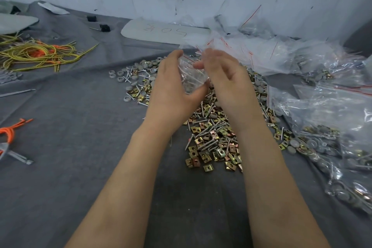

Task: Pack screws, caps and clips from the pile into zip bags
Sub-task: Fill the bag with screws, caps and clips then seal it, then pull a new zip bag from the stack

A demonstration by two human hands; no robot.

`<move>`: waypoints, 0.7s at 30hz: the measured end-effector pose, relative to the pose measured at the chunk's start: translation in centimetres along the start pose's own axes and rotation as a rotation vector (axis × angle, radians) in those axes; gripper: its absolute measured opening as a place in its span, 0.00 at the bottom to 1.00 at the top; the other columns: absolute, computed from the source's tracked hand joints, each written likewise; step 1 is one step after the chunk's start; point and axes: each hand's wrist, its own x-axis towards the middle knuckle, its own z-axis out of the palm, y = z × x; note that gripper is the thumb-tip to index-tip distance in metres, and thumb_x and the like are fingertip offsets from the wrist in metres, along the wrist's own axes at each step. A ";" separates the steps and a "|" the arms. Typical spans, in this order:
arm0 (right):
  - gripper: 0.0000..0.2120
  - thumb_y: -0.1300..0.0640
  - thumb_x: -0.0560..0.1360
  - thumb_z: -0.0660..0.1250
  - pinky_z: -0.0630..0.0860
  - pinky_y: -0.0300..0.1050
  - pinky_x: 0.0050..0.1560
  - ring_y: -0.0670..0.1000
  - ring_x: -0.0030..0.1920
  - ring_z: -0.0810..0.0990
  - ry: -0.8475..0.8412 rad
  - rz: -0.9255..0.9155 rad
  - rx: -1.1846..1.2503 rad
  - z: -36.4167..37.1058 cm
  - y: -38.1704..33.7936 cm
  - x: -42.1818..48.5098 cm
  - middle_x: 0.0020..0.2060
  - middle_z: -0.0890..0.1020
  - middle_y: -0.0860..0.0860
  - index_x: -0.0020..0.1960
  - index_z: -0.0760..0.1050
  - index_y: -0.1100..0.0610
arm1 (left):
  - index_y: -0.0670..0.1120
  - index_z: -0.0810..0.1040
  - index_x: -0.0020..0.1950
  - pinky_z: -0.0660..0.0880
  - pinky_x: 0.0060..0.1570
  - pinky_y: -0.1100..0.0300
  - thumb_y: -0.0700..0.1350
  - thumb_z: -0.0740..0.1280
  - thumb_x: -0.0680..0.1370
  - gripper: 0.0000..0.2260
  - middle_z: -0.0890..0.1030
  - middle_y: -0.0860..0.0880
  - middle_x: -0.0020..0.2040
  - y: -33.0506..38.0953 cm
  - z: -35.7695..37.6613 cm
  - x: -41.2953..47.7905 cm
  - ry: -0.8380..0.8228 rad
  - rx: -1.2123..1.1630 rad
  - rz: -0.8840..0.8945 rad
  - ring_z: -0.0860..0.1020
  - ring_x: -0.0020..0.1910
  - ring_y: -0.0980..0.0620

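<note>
- The small clear zip bag (192, 78) is held up above the pile, crumpled, gripped by the left hand (171, 90). The right hand (227, 82) is at its top edge, too blurred to tell its hold.
- The pile (213, 119) lies loose on the grey table, spread under and beyond both hands.
- Brass-coloured square clips (203, 155) crowd its near end.
- Silver screws (204, 134) lie mixed among them.
- Round grey caps (120, 78) lie scattered along its far left edge.
- Empty red-striped zip bags (261, 52) are heaped behind the pile.
- Filled bags (332, 147) lie to its right.
</note>
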 end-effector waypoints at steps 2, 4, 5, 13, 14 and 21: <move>0.12 0.40 0.72 0.68 0.69 0.50 0.64 0.47 0.63 0.74 -0.105 0.069 -0.071 -0.4 0.1 -0.1 0.59 0.79 0.51 0.42 0.80 0.48 | 0.47 0.55 0.77 0.57 0.59 0.67 0.50 0.72 0.73 0.38 0.64 0.49 0.71 0.1 -0.1 -0.1 -0.012 -0.008 0.003 0.63 0.70 0.53; 0.07 0.49 0.73 0.71 0.75 0.43 0.50 0.44 0.46 0.80 -0.085 0.044 -0.086 -0.6 0.4 -0.2 0.43 0.83 0.48 0.40 0.77 0.51 | 0.49 0.47 0.78 0.53 0.63 0.63 0.53 0.72 0.72 0.44 0.60 0.49 0.72 0.1 -0.5 -0.2 -0.090 0.002 0.021 0.56 0.70 0.60; 0.06 0.54 0.75 0.70 0.76 0.42 0.45 0.44 0.41 0.81 -0.027 0.006 -0.081 -0.7 0.4 -0.1 0.39 0.83 0.48 0.40 0.76 0.51 | 0.51 0.45 0.79 0.50 0.64 0.64 0.55 0.73 0.71 0.46 0.61 0.52 0.72 0.1 -0.8 -0.2 -0.136 -0.010 0.033 0.55 0.67 0.67; 0.09 0.67 0.78 0.62 0.77 0.37 0.42 0.45 0.38 0.82 0.131 -0.150 0.254 -2.6 -0.4 0.1 0.38 0.83 0.53 0.50 0.72 0.53 | 0.42 0.77 0.51 0.75 0.42 0.67 0.36 0.65 0.79 0.03 0.80 0.53 0.37 1.0 -2.4 0.7 0.057 -0.507 0.059 0.79 0.36 0.61; 0.10 0.67 0.79 0.62 0.78 0.38 0.43 0.46 0.39 0.83 0.136 -0.155 0.261 -2.7 -0.4 0.1 0.37 0.83 0.52 0.51 0.72 0.53 | 0.43 0.77 0.48 0.75 0.42 0.67 0.36 0.66 0.78 0.03 0.80 0.52 0.36 1.2 -2.3 0.6 0.047 -0.504 0.061 0.79 0.36 0.60; 0.09 0.65 0.78 0.63 0.79 0.41 0.46 0.45 0.41 0.82 0.177 -0.107 0.227 -3.2 -0.5 0.0 0.40 0.84 0.48 0.53 0.73 0.52 | 0.50 0.77 0.42 0.74 0.42 0.67 0.42 0.67 0.78 0.06 0.79 0.54 0.36 1.4 -2.3 0.5 0.018 -0.483 0.058 0.76 0.37 0.59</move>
